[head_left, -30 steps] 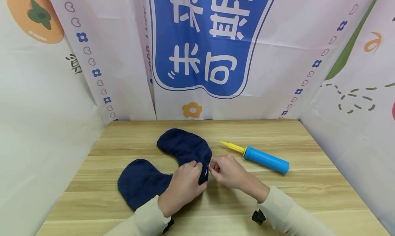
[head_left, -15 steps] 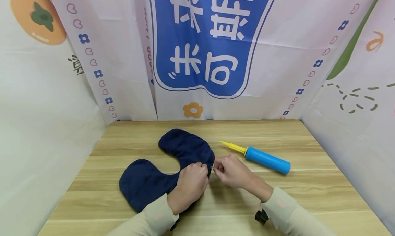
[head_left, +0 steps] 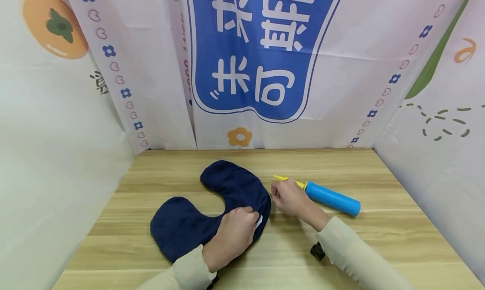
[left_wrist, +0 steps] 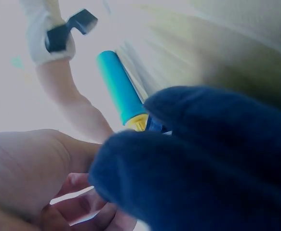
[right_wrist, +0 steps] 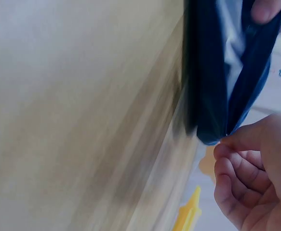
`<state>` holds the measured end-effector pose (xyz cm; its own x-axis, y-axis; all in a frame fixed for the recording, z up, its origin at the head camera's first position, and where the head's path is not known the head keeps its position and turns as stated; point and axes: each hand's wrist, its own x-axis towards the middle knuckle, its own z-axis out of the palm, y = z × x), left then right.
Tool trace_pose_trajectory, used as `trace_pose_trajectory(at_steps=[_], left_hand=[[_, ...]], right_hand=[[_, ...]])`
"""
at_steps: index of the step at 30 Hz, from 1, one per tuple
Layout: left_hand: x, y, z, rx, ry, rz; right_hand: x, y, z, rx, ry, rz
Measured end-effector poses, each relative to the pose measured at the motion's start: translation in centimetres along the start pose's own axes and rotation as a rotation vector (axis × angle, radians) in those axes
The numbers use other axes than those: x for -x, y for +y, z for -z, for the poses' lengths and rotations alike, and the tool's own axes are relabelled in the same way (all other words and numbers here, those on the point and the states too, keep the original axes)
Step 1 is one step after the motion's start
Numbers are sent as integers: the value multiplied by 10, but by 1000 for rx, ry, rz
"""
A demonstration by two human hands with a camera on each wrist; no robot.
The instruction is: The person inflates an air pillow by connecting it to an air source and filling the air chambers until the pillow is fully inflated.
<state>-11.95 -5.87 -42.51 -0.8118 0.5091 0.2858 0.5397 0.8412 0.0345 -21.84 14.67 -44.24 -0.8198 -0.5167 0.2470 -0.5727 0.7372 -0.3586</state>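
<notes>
A flat navy U-shaped neck pillow lies on the table, its outer edge toward the right. My left hand grips that edge near the middle of the curve, fingers folded over the cloth. At the same edge, farther back, my right hand pinches the small zipper pull with thumb and forefinger; the pull itself is mostly hidden. Between the hands the zipped seam gapes, and a white lining shows inside in the right wrist view. Close by the left hand, the navy cloth fills much of the left wrist view.
A blue hand pump with a yellow nozzle lies behind and right of my right hand, which partly covers the nozzle. The wood-grain table ends at a printed white cloth at the back, with more cloth on both sides.
My right hand has moved back along the pillow's edge, away from the left hand, and the seam now gapes with white showing. The left hand keeps its grip. The whole view has shifted slightly.
</notes>
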Motion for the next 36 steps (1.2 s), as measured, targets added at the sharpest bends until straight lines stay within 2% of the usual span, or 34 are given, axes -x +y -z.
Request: trace_pose_trajectory(at_steps=[4, 9, 14, 16, 21, 24, 29, 33, 36], left_hand=[[4, -1, 1, 16, -1, -8], [11, -4, 0, 56, -71, 38], [29, -13, 4, 83, -128, 56], [39, -18, 8, 90, -145, 57], [61, -35, 19, 146, -221, 64], [72, -46, 24, 205, -276, 103], [84, -63, 28, 301, -295, 149], [86, -83, 26, 409, -280, 107], [88, -101, 23, 474, -238, 60]], right_hand=[[-9, 3, -6, 16, -11, -19], [-13, 2, -8, 15, -65, -37], [-8, 3, 0, -11, -154, -56], [-6, 4, 4, -19, -175, -14], [-4, 1, 13, 18, -197, 157], [-6, -2, 11, 68, -211, 226], [-12, -2, 0, 119, -220, 258], [-15, 3, -8, 135, -201, 277], [-16, 5, -9, 136, -196, 277]])
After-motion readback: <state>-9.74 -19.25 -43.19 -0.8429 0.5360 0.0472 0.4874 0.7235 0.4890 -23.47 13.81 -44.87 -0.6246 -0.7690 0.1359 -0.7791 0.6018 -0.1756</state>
